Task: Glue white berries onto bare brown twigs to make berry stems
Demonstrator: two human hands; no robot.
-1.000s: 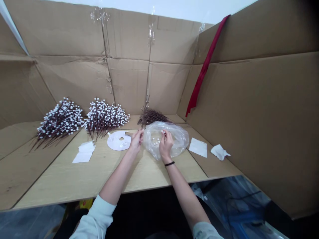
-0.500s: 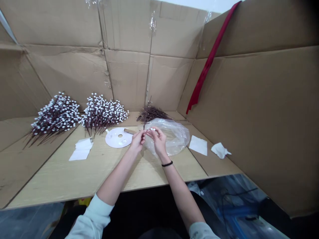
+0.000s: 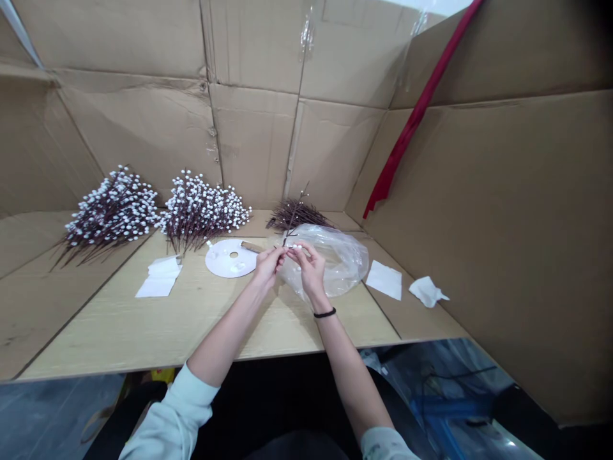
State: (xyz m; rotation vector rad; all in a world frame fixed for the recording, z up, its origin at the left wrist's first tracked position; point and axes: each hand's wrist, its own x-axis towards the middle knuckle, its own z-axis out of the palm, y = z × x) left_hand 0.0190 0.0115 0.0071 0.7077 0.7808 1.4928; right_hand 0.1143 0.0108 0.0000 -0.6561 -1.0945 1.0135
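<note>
My left hand (image 3: 268, 267) pinches a thin dark twig (image 3: 293, 223) near its lower end, and the twig slants up and away. My right hand (image 3: 307, 268) sits close beside it, its fingertips pinched on a small white bud (image 3: 297, 246) at the twig. Behind my right hand lies a clear plastic bag (image 3: 342, 262), crumpled and touching my wrist area. Any loose buds inside it are hidden from this angle. A white perforated disc (image 3: 230, 258) lies just left of my left hand, with a small brown stick (image 3: 251, 246) at its edge.
Two bunches of white-budded branches (image 3: 112, 211) (image 3: 201, 214) and a bundle of bare twigs (image 3: 297, 216) lie at the back of the wooden table (image 3: 119, 319). White paper sheets (image 3: 160, 278) (image 3: 384, 280) and a crumpled tissue (image 3: 426, 291) lie nearby. Cardboard walls (image 3: 253, 140) surround it.
My right hand has moved up from the bag to the twig, bringing a white bud to it. The twig now stands more upright, and the view has shifted slightly.
</note>
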